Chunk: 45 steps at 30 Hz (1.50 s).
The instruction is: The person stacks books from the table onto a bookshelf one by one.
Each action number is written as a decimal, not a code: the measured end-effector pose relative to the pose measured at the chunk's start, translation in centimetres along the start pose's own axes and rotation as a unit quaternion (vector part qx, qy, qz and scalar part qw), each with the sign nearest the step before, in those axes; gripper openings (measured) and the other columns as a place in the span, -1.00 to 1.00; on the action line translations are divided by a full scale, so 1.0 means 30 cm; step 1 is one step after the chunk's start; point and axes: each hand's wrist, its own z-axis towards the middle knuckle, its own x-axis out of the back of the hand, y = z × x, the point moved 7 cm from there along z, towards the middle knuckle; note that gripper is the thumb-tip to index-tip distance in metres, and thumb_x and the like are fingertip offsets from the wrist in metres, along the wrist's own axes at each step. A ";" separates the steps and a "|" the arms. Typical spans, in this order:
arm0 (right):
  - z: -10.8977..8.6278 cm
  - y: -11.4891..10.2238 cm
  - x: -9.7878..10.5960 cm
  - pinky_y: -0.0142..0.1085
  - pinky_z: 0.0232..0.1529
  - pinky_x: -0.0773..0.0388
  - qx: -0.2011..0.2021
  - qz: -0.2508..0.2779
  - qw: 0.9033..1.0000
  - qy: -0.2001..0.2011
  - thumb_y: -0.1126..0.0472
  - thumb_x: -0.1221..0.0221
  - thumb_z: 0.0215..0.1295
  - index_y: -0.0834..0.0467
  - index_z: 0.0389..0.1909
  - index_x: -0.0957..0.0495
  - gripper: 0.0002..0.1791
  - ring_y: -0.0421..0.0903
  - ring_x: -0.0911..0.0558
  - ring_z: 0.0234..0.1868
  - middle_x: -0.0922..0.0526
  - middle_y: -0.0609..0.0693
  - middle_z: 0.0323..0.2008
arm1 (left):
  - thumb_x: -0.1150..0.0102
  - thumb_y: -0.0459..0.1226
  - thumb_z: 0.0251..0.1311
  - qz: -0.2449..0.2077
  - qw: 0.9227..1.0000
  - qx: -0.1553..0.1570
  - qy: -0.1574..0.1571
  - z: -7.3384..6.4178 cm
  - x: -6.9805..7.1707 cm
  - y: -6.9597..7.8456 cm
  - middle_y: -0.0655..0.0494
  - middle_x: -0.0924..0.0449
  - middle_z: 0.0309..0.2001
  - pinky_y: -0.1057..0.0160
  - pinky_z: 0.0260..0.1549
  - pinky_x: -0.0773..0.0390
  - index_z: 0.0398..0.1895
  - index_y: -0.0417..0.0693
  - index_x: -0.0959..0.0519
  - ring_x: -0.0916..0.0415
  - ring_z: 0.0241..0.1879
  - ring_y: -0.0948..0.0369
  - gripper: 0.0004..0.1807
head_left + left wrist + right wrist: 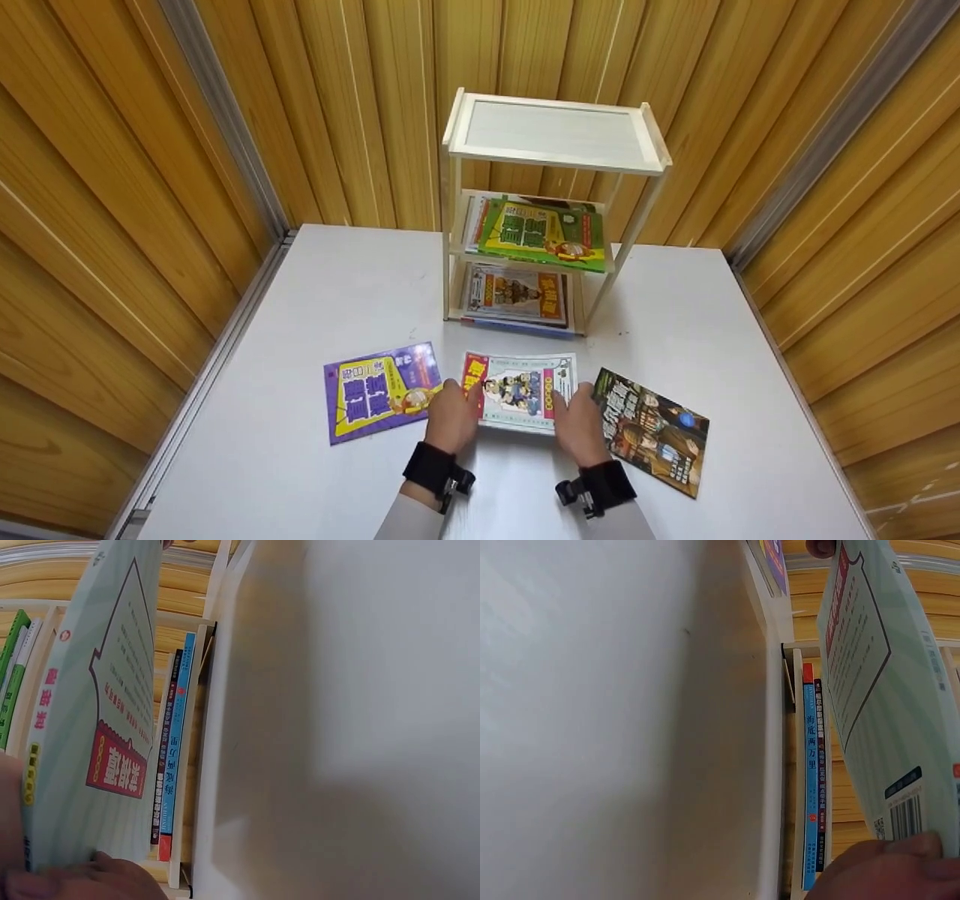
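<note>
Between both hands a light green book [517,394] with a red strip and a cartoon group on its cover is held up in front of the rack. My left hand [453,416] grips its left edge, thumb on the cover, and my right hand [579,425] grips the right edge likewise. The wrist views show its pale green back cover [112,712], with a barcode [906,816] near the right hand's fingers. A purple book [375,390] lies left of the left hand. A dark illustrated book [660,435] lies on the table right of the right hand.
A small cream rack [555,135] stands at the back of the white table [247,420]. Its middle shelf bears a green book [544,232] on others; its bottom shelf holds a stack topped by a cartoon-covered book [514,292]. Wood-patterned walls [360,112] enclose the table.
</note>
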 end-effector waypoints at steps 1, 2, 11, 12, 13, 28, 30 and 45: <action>0.002 0.000 -0.002 0.14 -0.16 -0.61 0.000 0.001 1.000 -0.002 0.10 -0.12 0.60 0.44 0.10 -0.26 -0.54 0.22 -0.68 -0.27 -0.65 0.35 -0.33 | -0.19 -0.09 0.52 0.001 1.000 -0.003 0.005 0.002 0.002 0.003 -0.07 -0.54 -0.53 -0.08 -0.40 -0.59 -0.33 -0.28 -0.50 -0.62 -0.47 -0.07 -0.60; 0.004 0.000 -0.004 0.13 -0.18 -0.60 0.000 0.002 1.000 -0.004 0.10 -0.12 0.60 0.44 0.10 -0.26 -0.54 0.21 -0.67 -0.29 -0.65 0.34 -0.34 | -0.20 -0.11 0.51 0.004 1.000 -0.010 0.012 0.004 0.006 0.008 -0.08 -0.54 -0.54 -0.09 -0.42 -0.59 -0.34 -0.28 -0.49 -0.62 -0.48 -0.08 -0.61; 0.063 -0.002 -0.019 0.09 -0.24 -0.58 0.004 -0.016 1.000 -0.010 0.10 -0.12 0.60 0.45 0.11 -0.25 -0.53 0.16 -0.66 -0.35 -0.63 0.28 -0.40 | -0.21 -0.16 0.45 0.017 1.000 -0.009 0.003 0.068 0.011 0.036 -0.17 -0.59 -0.48 -0.12 -0.35 -0.63 -0.30 -0.33 -0.51 -0.66 -0.41 -0.15 -0.65; 0.074 -0.004 -0.022 0.09 -0.25 -0.58 0.004 -0.018 1.000 -0.011 0.09 -0.12 0.60 0.44 0.11 -0.24 -0.53 0.16 -0.66 -0.35 -0.63 0.27 -0.40 | -0.21 -0.15 0.46 0.019 1.000 -0.007 0.001 0.078 0.011 0.036 -0.19 -0.60 -0.46 -0.13 -0.32 -0.65 -0.28 -0.35 -0.51 -0.67 -0.39 -0.17 -0.64; 0.086 -0.007 -0.026 0.08 -0.26 -0.57 0.004 -0.020 1.000 -0.013 0.08 -0.12 0.60 0.43 0.12 -0.24 -0.52 0.16 -0.65 -0.36 -0.62 0.25 -0.41 | -0.20 -0.15 0.46 0.019 1.000 -0.004 0.000 0.089 0.013 0.037 -0.21 -0.62 -0.45 -0.14 -0.30 -0.65 -0.26 -0.36 -0.51 -0.68 -0.38 -0.18 -0.64; 0.359 -0.085 0.048 0.21 0.10 -0.59 0.005 -0.018 0.999 -0.041 -0.02 0.00 0.63 0.59 0.43 -0.08 -0.22 0.44 -0.64 0.08 -0.53 0.63 0.15 | -0.03 -0.06 0.56 0.083 0.995 -0.052 -0.010 0.366 -0.027 0.172 -0.25 -0.68 -0.30 -0.10 -0.21 -0.71 -0.09 -0.39 -0.55 -0.72 -0.27 -0.18 -0.54; 0.405 -0.102 0.056 0.23 0.23 -0.53 0.005 -0.024 0.999 -0.046 -0.02 0.00 0.63 0.62 0.47 0.00 -0.16 0.50 -0.57 0.22 -0.41 0.67 0.28 | -0.05 -0.06 0.56 0.106 0.992 -0.065 -0.001 0.413 -0.032 0.199 -0.20 -0.68 -0.28 -0.07 -0.23 -0.72 -0.11 -0.35 -0.57 -0.73 -0.27 -0.14 -0.56; 0.579 -0.284 0.109 0.25 0.30 -0.41 0.055 -0.094 0.994 -0.027 0.02 -0.02 0.56 0.61 0.50 0.08 -0.12 0.45 -0.31 0.31 -0.23 0.64 0.29 | 0.00 -0.10 0.60 0.138 0.986 -0.095 0.017 0.626 -0.007 0.288 -0.19 -0.72 -0.22 -0.05 -0.27 -0.76 0.01 -0.36 -0.59 -0.76 -0.28 -0.11 -0.57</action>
